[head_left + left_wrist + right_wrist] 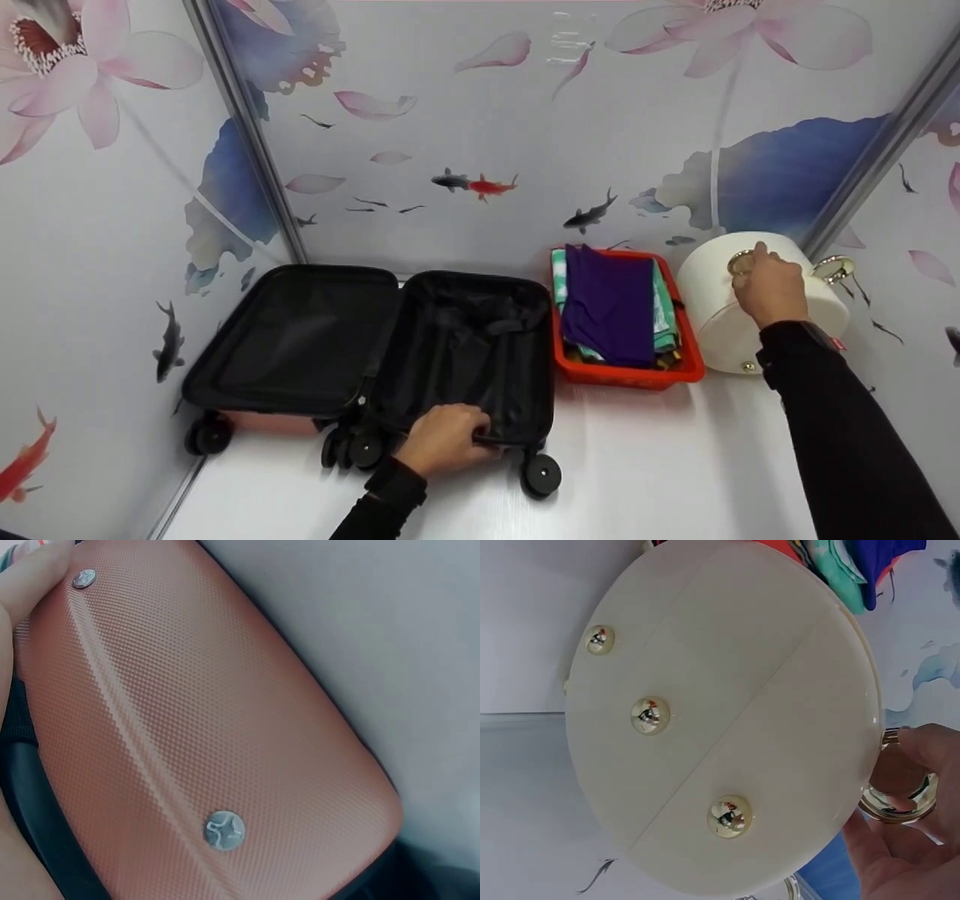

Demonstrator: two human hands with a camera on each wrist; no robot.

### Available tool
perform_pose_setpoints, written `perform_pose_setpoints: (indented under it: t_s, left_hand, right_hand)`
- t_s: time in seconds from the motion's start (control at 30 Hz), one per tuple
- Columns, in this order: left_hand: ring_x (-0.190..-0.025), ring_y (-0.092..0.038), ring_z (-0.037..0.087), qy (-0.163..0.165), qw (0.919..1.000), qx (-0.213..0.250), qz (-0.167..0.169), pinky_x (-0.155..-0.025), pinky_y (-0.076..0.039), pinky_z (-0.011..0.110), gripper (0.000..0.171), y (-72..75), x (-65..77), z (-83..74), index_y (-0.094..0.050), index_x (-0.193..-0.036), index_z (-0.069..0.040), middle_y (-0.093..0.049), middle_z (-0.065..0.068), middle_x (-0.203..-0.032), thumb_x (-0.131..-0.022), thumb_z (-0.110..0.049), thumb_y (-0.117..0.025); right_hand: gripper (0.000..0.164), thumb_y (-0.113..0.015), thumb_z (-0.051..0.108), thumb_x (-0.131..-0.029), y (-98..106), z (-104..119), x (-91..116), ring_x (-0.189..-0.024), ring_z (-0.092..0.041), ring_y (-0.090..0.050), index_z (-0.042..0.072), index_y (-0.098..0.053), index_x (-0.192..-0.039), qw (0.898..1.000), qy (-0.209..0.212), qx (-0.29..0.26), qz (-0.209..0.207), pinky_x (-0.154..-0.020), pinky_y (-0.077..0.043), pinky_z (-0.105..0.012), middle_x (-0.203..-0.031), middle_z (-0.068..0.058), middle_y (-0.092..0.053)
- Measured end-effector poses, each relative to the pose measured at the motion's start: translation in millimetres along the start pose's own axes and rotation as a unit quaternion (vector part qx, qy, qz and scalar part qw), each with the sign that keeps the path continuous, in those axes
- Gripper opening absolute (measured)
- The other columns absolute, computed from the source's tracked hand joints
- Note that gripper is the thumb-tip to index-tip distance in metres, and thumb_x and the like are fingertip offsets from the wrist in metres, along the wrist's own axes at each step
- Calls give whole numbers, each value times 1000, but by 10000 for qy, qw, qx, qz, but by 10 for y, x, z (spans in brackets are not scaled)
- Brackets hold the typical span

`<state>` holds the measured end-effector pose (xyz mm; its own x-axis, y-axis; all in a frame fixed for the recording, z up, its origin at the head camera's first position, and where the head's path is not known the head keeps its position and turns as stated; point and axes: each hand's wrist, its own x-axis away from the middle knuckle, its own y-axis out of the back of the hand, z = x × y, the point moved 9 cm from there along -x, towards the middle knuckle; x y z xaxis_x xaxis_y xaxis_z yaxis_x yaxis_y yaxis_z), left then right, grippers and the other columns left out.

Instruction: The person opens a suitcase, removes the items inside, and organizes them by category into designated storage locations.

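An open suitcase (300, 337) lies spread on the white surface at left, black lining facing up and wheels toward me. My left hand (450, 442) grips the near rim of its right half. In the left wrist view, the pink textured shell (187, 690) fills the picture, with a black carry handle (49, 817) beside the hand. At right, my right hand (772, 289) holds a gold ring handle (922, 806) on a white round case (716, 330). The case lies tilted on its side, its gold ball feet (729, 816) showing in the right wrist view.
Between suitcase and case stands a red plastic basket (630, 375) holding folded cloths, a purple cloth (611, 307) on top. Walls with lotus and fish prints close in the back and both sides. A second gold ring (834, 268) projects from the case's right.
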<state>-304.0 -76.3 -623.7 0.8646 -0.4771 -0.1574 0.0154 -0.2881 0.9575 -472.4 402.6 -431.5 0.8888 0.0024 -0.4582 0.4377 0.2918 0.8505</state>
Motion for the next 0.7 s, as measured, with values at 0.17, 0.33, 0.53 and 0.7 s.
perform_pose_setpoints:
  t_s: [0.17,0.33,0.53,0.7]
  left_hand:
    - [-79,-69,11,-156,9997,-40,-158,-71,-59,36,35,26,7,-26,-70,-84,-31,-67,-17,-85,-88,-63,-84]
    - [-75,-66,12,-218,9996,141,-120,-67,-55,36,50,39,4,-59,-70,-82,-28,-66,-14,-83,-93,-77,-72]
    - [-70,-65,14,205,9963,717,-425,-66,-54,37,56,255,-157,-20,-65,-73,-24,-66,-8,-76,-102,-72,-64]
    - [-68,-65,15,425,9891,648,-1254,-64,-55,36,41,620,-318,-138,-69,-78,-21,-66,-5,-76,-107,-49,-70]
  right_hand:
    - [51,-56,3,-97,73,192,84,-96,-78,-55,-32,-51,-134,9982,14,23,-603,-92,-46,-80,-117,-57,-59]
    - [31,-56,2,-103,91,504,330,-88,-68,-58,-24,-67,-115,9925,322,-98,-1173,-86,-50,-75,-104,-47,-69]
    - [24,-61,7,-104,-150,912,613,-81,-55,-67,-10,-77,-97,9950,503,-553,-661,-81,-55,-66,-85,-33,-75]
    - [19,-68,7,-100,-250,1332,835,-73,-49,-73,-8,-80,-98,9901,802,-841,-786,-72,-60,-62,-81,-27,-77]
